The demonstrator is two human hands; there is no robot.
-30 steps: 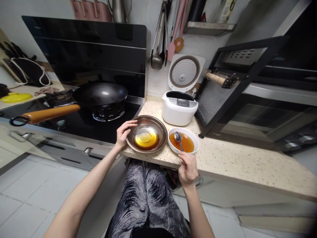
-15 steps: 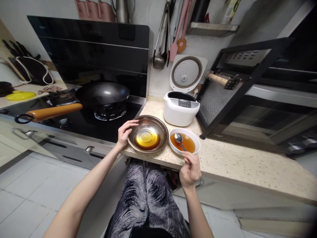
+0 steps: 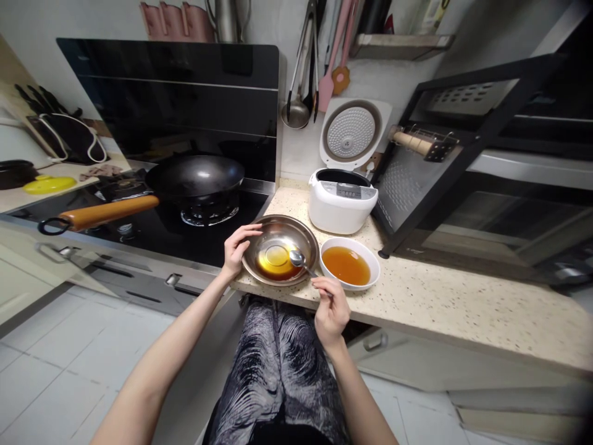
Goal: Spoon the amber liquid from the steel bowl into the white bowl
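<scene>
My left hand [image 3: 237,250] grips the left rim of a stainless steel bowl [image 3: 299,232], its fingers reaching over the edge. Amber liquid [image 3: 273,266] lies in the bottom of this bowl. Between the fingers of my right hand [image 3: 332,315] is the handle of a metal spoon [image 3: 306,267]. The spoon's head is over the right part of the steel bowl, near the liquid; whether it touches the liquid I cannot tell. Close by on the right is a white bowl [image 3: 374,262] with orange-brown liquid [image 3: 345,264] in it.
A white rice cooker [image 3: 343,207] with its lid up stands behind the bowls. To the left, a black wok [image 3: 197,176] with a wooden handle sits on the stove. A dark rack with an oven [image 3: 486,222] takes up the right. Utensils hang on the wall.
My right hand has moved left, carrying the spoon from the white bowl to over the steel bowl. My left hand keeps its place on the steel bowl's rim.
</scene>
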